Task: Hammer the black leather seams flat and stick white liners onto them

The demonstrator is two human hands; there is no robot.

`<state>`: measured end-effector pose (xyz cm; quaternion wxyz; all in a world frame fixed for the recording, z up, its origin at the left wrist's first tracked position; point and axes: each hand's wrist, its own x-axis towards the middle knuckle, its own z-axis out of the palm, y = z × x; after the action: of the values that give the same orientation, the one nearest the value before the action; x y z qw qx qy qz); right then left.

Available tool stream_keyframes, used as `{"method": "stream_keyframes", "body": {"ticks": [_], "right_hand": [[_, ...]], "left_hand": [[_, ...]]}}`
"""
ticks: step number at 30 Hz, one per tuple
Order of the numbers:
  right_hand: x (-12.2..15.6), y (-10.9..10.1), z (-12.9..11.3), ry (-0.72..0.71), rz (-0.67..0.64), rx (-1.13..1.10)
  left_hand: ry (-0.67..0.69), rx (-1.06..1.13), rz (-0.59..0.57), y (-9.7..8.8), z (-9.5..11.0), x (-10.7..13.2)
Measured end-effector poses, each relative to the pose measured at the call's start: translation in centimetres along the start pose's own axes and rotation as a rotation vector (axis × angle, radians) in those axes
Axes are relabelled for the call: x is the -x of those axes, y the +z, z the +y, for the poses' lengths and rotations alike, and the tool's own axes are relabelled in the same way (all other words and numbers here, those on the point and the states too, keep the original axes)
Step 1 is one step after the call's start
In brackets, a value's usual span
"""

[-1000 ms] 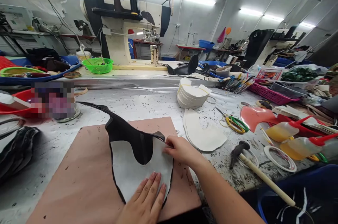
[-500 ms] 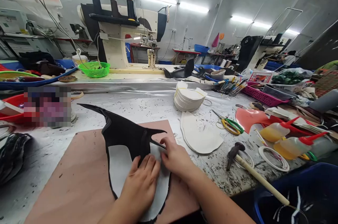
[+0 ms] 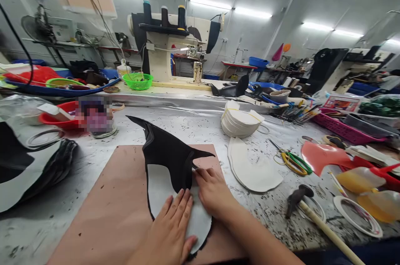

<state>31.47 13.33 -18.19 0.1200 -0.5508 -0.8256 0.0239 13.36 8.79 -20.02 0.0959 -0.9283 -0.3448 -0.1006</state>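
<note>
A black shoe-upper piece (image 3: 168,142) with pale backing glued on its lower part lies on a pinkish-brown board (image 3: 103,190). Its pointed black ends stick up at the far side. My left hand (image 3: 173,221) rests flat on the pale backing, fingers stretched out and thumb apart. To its right, my right hand (image 3: 214,192) has its fingers bent together at the piece's right edge, close to a fold of black material. The right thumb is hidden.
White cut pieces (image 3: 253,169) lie right of the board, below a banded white stack (image 3: 239,121). Farther right are scissors (image 3: 293,161), a hammer (image 3: 321,219) and glue bottles (image 3: 359,179). Stacked black pieces (image 3: 40,173) lie left. A sewing machine (image 3: 159,56) stands behind.
The view has swung left, so things sit farther right in the picture. My left hand has flattened, its thumb spreading out; my right hand stays at the piece's right edge.
</note>
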Motion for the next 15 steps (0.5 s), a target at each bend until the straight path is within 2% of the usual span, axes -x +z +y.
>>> {"method": "stream_keyframes", "body": {"ticks": [2, 5, 9, 12, 15], "right_hand": [[-0.3, -0.2, -0.8, 0.032, 0.011, 0.031], [0.0, -0.4, -2.1, 0.036, 0.003, 0.073], [0.9, -0.5, -3.0, -0.115, -0.053, 0.154], [1.0, -0.6, -3.5, -0.117, -0.090, 0.224], [0.8, -0.8, -4.0, -0.076, -0.106, 0.224]], "left_hand": [[-0.069, -0.006, 0.000, 0.2, 0.2, 1.3], [-0.165, -0.004, -0.015, 0.5, 0.0, 1.9], [-0.235, -0.018, -0.026, 0.5, -0.7, 1.4], [-0.307, 0.009, -0.090, -0.2, -0.7, 1.1], [-0.408, 0.051, -0.216, -1.2, -0.6, 0.5]]}}
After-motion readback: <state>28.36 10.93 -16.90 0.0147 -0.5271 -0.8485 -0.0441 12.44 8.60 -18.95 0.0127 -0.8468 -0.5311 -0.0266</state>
